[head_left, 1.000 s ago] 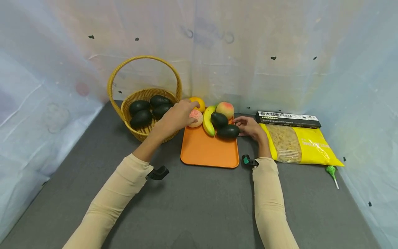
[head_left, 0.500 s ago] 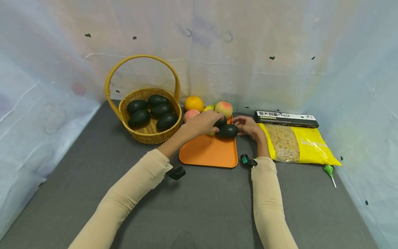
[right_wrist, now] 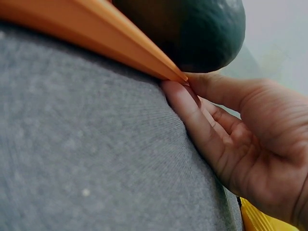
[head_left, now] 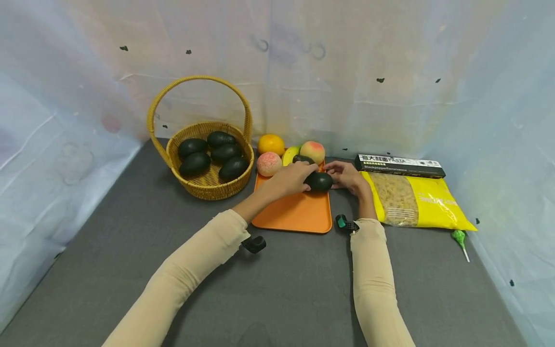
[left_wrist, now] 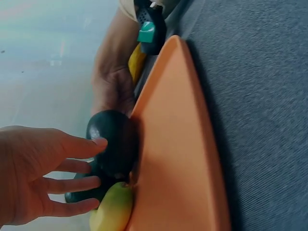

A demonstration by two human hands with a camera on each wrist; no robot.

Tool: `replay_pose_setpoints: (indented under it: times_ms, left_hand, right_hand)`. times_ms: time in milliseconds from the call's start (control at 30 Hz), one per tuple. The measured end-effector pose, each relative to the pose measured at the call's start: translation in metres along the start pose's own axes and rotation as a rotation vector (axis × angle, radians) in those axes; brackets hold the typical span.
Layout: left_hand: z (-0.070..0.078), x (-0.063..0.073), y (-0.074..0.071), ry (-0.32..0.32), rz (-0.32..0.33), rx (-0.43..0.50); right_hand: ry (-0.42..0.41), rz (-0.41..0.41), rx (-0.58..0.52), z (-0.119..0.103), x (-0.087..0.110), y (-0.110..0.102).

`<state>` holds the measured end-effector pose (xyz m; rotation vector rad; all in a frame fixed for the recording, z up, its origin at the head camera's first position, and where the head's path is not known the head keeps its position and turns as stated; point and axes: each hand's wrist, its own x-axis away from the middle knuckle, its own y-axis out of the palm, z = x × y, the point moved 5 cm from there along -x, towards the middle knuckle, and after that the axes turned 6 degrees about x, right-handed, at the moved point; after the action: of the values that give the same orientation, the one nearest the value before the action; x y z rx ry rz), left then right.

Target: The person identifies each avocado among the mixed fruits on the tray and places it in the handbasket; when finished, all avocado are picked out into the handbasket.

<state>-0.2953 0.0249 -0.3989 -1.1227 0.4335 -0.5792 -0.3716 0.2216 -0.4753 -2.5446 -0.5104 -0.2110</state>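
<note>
My left hand (head_left: 291,181) is over the orange tray (head_left: 290,214), at the front dark green avocado (head_left: 320,181). In the left wrist view its fingers are spread and fairly straight, the thumb overlapping that avocado (left_wrist: 118,144); firm contact cannot be made out. A second avocado (head_left: 302,158) lies just behind, partly covered by the hand. Beside it are a banana (head_left: 289,155) and a peach (head_left: 313,151). At the tray's right edge my right hand (head_left: 345,176) pinches the rim (right_wrist: 144,50) between thumb and finger, right by the front avocado.
A wicker basket (head_left: 210,192) with a tall handle and several avocados stands left of the tray. An orange (head_left: 270,144) and a pink round fruit (head_left: 269,164) sit at the tray's back left. Right are a pasta box (head_left: 399,166), a yellow pasta bag (head_left: 440,205) and a green lollipop (head_left: 458,236).
My left hand has moved right from beside the basket to the front avocado on the tray. The basket now holds one more avocado. The right hand has stayed at the tray's edge.
</note>
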Motion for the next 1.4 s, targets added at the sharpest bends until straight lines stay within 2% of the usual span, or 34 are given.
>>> replay_pose_setpoints:
  times_ms: [300, 633, 1233, 1400]
  left_hand:
    - [0.005, -0.006, 0.010, 0.062, 0.064, 0.036]
    - [0.006, -0.012, 0.023, 0.083, 0.050, 0.068]
    - [0.005, -0.008, 0.025, 0.114, 0.109, 0.056]
    - [0.005, -0.006, 0.026, 0.106, 0.120, 0.043]
  right_hand:
    - [0.012, 0.010, 0.017, 0.000, 0.000, -0.001]
    - [-0.011, 0.008, 0.012, 0.002, -0.001, 0.000]
    - [-0.008, 0.013, 0.023, 0.001, 0.000, -0.002]
    - [-0.004, 0.011, 0.018, 0.000, 0.000, -0.002]
